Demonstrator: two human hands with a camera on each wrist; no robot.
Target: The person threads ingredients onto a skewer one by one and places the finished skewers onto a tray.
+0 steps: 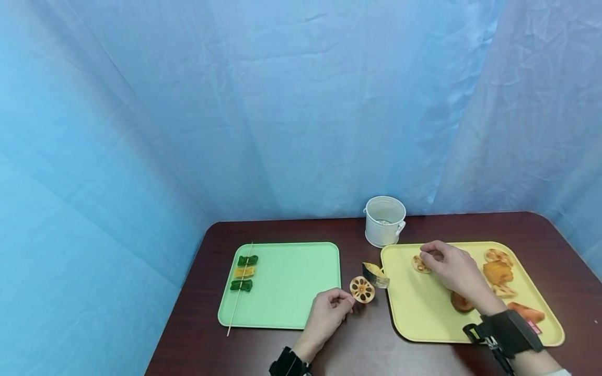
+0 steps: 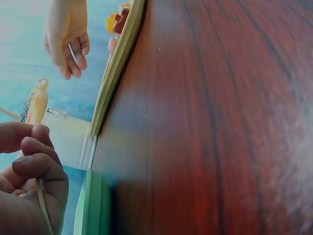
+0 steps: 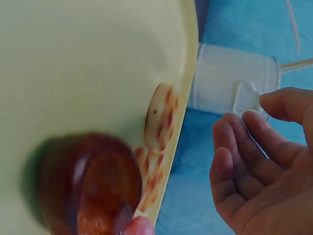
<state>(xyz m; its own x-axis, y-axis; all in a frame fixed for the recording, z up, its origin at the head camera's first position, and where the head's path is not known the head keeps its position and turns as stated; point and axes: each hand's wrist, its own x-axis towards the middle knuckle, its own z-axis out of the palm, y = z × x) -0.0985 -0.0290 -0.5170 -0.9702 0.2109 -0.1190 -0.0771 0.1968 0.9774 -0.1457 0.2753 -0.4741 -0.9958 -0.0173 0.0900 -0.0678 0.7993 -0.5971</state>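
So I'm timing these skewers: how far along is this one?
One finished skewer with three pieces lies on the green tray. In hand: the left hand pinches a second stick carrying a lotus root slice and a pumpkin wedge. The right hand reaches over a lotus slice on the yellow tray, where more pieces remain.

Two trays (image 1: 282,308), one bucket (image 1: 384,221)
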